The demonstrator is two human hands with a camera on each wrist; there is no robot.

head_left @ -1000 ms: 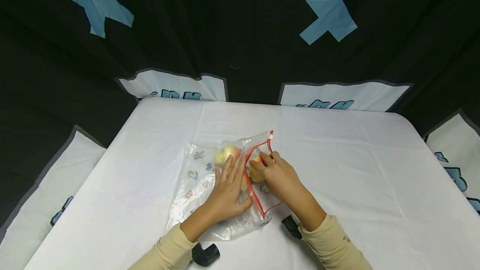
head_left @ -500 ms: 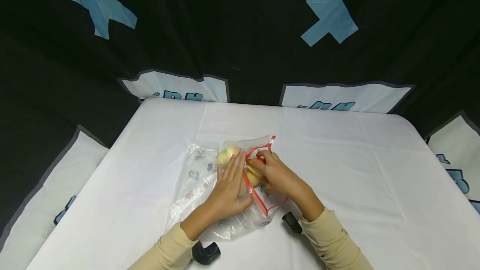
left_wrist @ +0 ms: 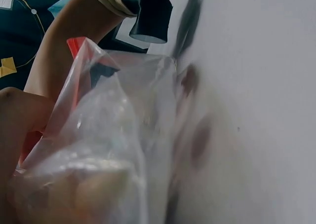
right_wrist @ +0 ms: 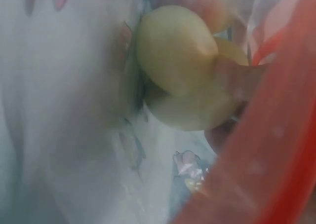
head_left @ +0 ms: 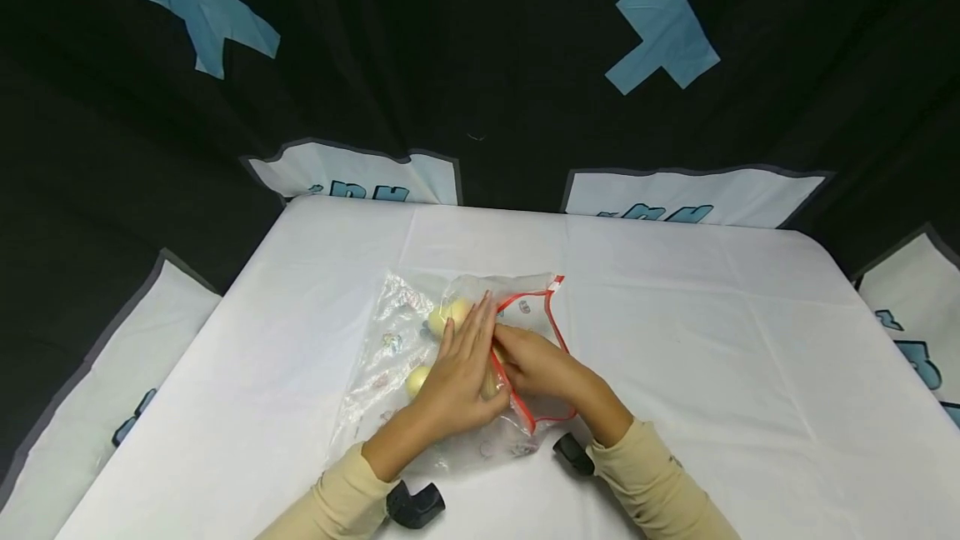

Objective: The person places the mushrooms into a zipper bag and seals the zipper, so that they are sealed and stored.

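A clear zip bag (head_left: 393,327) with red edging and small printed figures lies on the table. My left hand (head_left: 467,382) rests flat on top of it, fingers straight, near the mouth. Through the red-rimmed opening reaches my right hand (head_left: 538,363), its fingertips hidden in the head view. The right wrist view shows its thumb (right_wrist: 242,78) against a pale yellow, peach-like fruit (right_wrist: 173,49), with fingers under a second fruit (right_wrist: 192,109). Inside the bag, yellow fruits (head_left: 441,319) also show past the left hand. The left wrist view has the bag's plastic (left_wrist: 113,120) blurred up close.
A white cloth covers the table (head_left: 675,340). Black wrist mounts (head_left: 414,507) sit at both sleeves. Behind the table hangs a black curtain (head_left: 480,65) with blue and white patches.
My right hand has moved left and deeper into the bag, taking the fruit out of sight under the left hand. A yellow fruit now shows left of the left hand, which stays nearly still.
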